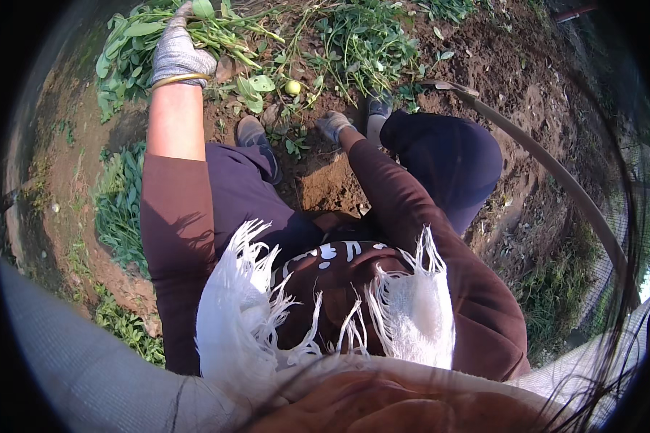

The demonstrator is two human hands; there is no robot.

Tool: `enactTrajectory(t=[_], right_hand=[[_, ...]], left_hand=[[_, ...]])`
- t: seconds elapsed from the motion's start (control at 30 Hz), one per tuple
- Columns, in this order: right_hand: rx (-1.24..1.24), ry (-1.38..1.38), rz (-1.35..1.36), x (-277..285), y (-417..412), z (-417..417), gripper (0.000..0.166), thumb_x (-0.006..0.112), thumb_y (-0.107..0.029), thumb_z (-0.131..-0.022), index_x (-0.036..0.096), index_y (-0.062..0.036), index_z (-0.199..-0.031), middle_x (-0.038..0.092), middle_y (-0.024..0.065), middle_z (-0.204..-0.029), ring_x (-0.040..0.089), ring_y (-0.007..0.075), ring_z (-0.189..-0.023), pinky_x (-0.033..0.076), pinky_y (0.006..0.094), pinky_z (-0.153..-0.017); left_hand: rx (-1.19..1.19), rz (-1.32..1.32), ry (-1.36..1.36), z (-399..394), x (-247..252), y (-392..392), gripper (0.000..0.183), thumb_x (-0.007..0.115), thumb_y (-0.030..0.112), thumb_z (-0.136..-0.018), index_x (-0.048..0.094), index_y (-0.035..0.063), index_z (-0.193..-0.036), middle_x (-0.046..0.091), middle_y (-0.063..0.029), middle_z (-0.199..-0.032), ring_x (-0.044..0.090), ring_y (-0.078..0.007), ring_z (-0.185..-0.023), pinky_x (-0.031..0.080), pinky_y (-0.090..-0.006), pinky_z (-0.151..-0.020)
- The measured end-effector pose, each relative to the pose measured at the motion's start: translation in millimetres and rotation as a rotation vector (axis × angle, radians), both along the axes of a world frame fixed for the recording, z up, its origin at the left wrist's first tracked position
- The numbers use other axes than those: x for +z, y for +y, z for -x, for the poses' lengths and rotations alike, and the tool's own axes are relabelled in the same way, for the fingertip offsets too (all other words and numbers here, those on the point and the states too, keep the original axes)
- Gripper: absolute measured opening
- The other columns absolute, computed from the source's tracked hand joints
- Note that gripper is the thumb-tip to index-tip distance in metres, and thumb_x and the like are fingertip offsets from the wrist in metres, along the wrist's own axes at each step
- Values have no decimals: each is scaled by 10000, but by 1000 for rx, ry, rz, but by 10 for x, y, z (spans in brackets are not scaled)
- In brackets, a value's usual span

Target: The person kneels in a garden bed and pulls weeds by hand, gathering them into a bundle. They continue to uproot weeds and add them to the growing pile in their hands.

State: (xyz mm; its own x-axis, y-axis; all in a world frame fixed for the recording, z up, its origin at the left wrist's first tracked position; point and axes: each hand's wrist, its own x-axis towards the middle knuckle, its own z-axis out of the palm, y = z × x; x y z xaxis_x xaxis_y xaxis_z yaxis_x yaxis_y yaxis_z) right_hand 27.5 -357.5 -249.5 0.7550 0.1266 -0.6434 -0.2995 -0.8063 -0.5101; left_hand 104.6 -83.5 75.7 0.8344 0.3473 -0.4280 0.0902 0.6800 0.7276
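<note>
My left hand [181,51], in a grey knit glove with a yellow band at its wrist, reaches out at the upper left. It is on a bundle of leafy green stems [135,40], the thumb lying over them; the fingers are hidden. My right hand [334,124], also gloved, is low between my shoes, near the soil. Its fingers are partly hidden, and what they touch is unclear. More cut leafy plants [365,46] lie beyond it. A small round yellow-green fruit [292,87] rests among the leaves between my hands.
A long curved wooden handle [552,162] arcs down the right side, its end near my knee. Heaped greens [120,208] lie left of my leg, with low plants [127,327] below them. Netting [609,260] stands at the far right. Fringed white cloth [417,314] hangs from my neck.
</note>
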Motion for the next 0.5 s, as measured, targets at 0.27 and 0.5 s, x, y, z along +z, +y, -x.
enactTrajectory(t=[0.27, 0.5], right_hand=[[-289, -345, 221, -191, -311, -444, 359, 633, -324, -796, 649, -45, -1021, 569, 186, -1148, 542, 341, -1087, 449, 402, -916], [-327, -251, 30, -66, 79, -882, 299, 633, -244, -787, 668, -207, -1081, 294, 173, -1474, 495, 349, -1196, 424, 386, -987]], left_hand=[[44, -41, -35, 6, -34, -56, 214, 634, 204, -873, 628, 33, -1002, 676, -99, -955, 660, -239, -874, 557, -417, -802], [-133, -59, -51, 193, 117, -144, 219, 618, 246, -890, 623, 46, -979, 660, -69, -925, 650, -239, -835, 566, -418, -730]])
